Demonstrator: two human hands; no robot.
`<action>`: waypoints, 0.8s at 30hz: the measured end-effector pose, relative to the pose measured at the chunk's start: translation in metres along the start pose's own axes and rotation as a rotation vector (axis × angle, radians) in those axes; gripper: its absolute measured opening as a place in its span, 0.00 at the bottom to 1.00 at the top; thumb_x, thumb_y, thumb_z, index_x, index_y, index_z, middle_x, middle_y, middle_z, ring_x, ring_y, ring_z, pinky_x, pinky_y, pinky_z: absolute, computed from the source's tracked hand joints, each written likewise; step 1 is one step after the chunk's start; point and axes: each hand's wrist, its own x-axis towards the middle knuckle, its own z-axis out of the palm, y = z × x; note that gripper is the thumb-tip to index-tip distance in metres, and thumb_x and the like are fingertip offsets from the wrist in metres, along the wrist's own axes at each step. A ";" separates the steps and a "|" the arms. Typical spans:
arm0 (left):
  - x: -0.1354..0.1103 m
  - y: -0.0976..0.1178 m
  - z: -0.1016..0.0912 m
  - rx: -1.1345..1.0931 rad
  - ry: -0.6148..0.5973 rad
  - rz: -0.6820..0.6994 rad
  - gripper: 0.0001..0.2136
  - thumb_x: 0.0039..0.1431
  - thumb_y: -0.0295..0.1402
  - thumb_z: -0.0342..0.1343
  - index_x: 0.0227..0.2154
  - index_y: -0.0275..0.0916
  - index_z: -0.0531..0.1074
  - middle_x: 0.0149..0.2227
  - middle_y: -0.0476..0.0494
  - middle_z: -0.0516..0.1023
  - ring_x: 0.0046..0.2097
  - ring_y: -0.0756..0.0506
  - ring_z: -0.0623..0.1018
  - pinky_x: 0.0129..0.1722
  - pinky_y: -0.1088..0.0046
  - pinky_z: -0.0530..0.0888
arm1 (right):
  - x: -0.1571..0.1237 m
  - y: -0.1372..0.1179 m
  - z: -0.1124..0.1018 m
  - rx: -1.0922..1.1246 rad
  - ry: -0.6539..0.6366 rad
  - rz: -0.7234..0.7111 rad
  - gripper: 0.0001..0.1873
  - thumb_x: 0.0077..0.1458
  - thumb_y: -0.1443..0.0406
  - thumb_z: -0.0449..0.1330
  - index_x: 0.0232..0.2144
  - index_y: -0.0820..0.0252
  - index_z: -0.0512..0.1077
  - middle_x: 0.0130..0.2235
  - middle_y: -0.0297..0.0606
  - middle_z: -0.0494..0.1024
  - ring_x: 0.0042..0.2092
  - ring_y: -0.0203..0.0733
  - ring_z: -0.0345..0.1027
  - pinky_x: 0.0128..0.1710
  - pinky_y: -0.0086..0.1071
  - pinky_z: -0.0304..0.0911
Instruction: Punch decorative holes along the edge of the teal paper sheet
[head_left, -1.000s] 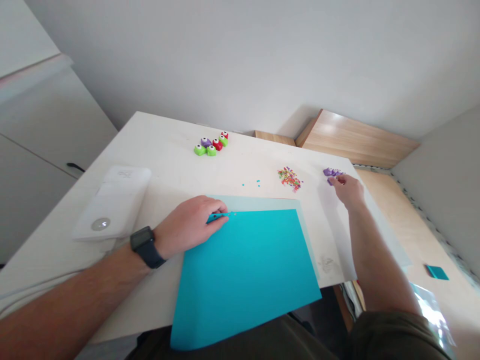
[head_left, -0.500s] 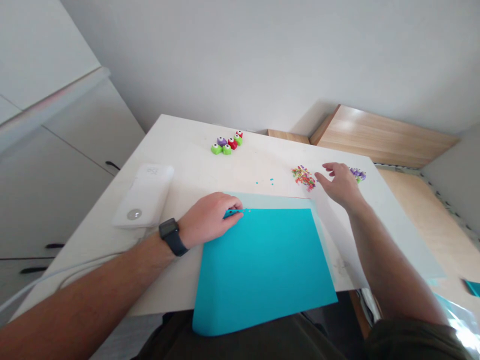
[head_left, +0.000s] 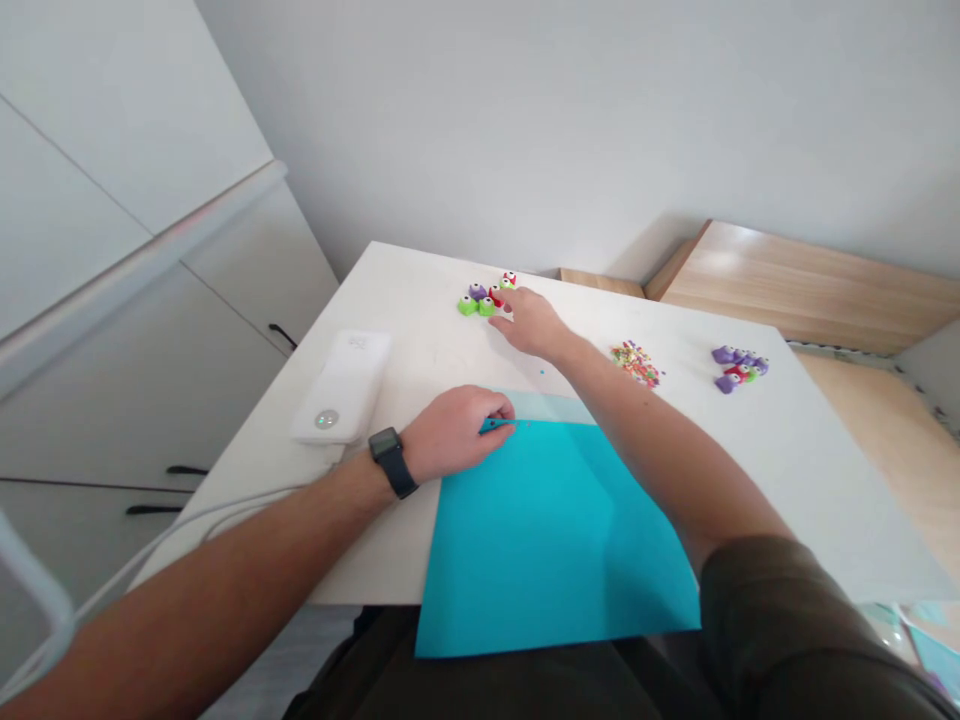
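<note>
My left hand (head_left: 466, 430) pinches the upper left edge of a bright blue sheet of paper (head_left: 547, 540); small holes show along that edge. The sheet hangs over the front of the table, above my lap. At the back of the table, my right hand (head_left: 529, 320) reaches with thumb and fingers apart to a cluster of small craft paper punches, among them a green punch (head_left: 467, 305) and a purple punch (head_left: 478, 291). Its fingertips are at a red punch (head_left: 495, 296); whether they touch it I cannot tell.
A pile of multicoloured paper confetti (head_left: 636, 363) lies right of centre. Farther right stands a second group of punches (head_left: 739, 368). A white power bank (head_left: 345, 385) with a cable rests at left. A pale sheet (head_left: 551, 405) lies under the blue one.
My right hand has swung left from beside the confetti and the right-hand punches to the back cluster. My left hand keeps its pinch on the blue paper. The view has shifted left.
</note>
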 end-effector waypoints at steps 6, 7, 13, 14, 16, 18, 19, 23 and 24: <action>-0.001 -0.003 0.001 -0.024 0.016 0.028 0.09 0.68 0.37 0.56 0.40 0.40 0.79 0.41 0.45 0.84 0.43 0.43 0.81 0.45 0.66 0.73 | 0.018 -0.006 0.016 0.020 0.020 0.047 0.11 0.63 0.63 0.62 0.47 0.60 0.74 0.47 0.48 0.81 0.47 0.52 0.73 0.50 0.44 0.65; -0.001 -0.003 0.001 -0.026 0.019 0.028 0.09 0.68 0.37 0.56 0.40 0.40 0.79 0.41 0.45 0.84 0.43 0.43 0.81 0.45 0.66 0.73 | 0.015 -0.006 0.014 0.028 0.024 0.048 0.10 0.62 0.64 0.62 0.46 0.60 0.73 0.46 0.49 0.80 0.47 0.52 0.72 0.49 0.44 0.64; 0.000 -0.004 0.003 -0.052 0.053 0.018 0.07 0.67 0.36 0.58 0.40 0.41 0.79 0.41 0.46 0.84 0.43 0.43 0.81 0.45 0.68 0.72 | -0.034 -0.009 -0.018 0.216 0.032 0.009 0.13 0.62 0.62 0.60 0.48 0.58 0.68 0.43 0.42 0.80 0.41 0.44 0.73 0.43 0.38 0.67; 0.000 -0.004 0.003 -0.055 0.058 0.015 0.07 0.67 0.36 0.58 0.40 0.41 0.79 0.41 0.46 0.84 0.43 0.43 0.81 0.45 0.68 0.72 | -0.047 -0.010 -0.027 0.304 0.023 -0.007 0.12 0.61 0.61 0.62 0.46 0.57 0.68 0.43 0.40 0.80 0.40 0.42 0.73 0.41 0.36 0.67; 0.000 -0.004 0.002 -0.057 0.069 0.013 0.07 0.67 0.37 0.58 0.39 0.41 0.79 0.40 0.46 0.84 0.43 0.43 0.81 0.45 0.68 0.72 | -0.074 -0.010 -0.043 0.468 -0.052 -0.025 0.15 0.60 0.60 0.63 0.48 0.56 0.68 0.46 0.39 0.78 0.39 0.39 0.73 0.38 0.34 0.68; 0.000 -0.004 0.001 -0.060 0.080 0.015 0.08 0.66 0.37 0.59 0.39 0.41 0.79 0.40 0.47 0.84 0.43 0.43 0.82 0.44 0.68 0.72 | -0.100 -0.008 -0.056 0.566 -0.166 -0.023 0.26 0.58 0.60 0.66 0.57 0.55 0.66 0.49 0.39 0.76 0.39 0.38 0.73 0.37 0.33 0.69; 0.000 -0.003 0.001 -0.061 0.085 0.014 0.08 0.66 0.38 0.59 0.39 0.41 0.80 0.40 0.47 0.84 0.43 0.43 0.82 0.44 0.68 0.72 | -0.112 -0.006 -0.061 0.557 -0.199 -0.019 0.29 0.57 0.61 0.67 0.59 0.55 0.67 0.48 0.38 0.76 0.39 0.38 0.72 0.38 0.33 0.68; 0.000 -0.001 0.000 -0.079 0.091 -0.011 0.07 0.65 0.37 0.60 0.39 0.41 0.80 0.39 0.49 0.85 0.42 0.44 0.82 0.43 0.69 0.72 | -0.146 0.005 -0.067 0.531 -0.314 -0.014 0.24 0.57 0.59 0.69 0.54 0.57 0.73 0.43 0.36 0.77 0.41 0.40 0.71 0.43 0.36 0.68; 0.000 -0.001 -0.001 -0.087 0.093 -0.018 0.07 0.65 0.37 0.60 0.39 0.41 0.80 0.39 0.49 0.85 0.42 0.44 0.82 0.43 0.69 0.72 | -0.151 0.008 -0.067 0.549 -0.336 -0.013 0.24 0.57 0.58 0.69 0.54 0.56 0.73 0.43 0.36 0.78 0.41 0.40 0.70 0.44 0.36 0.68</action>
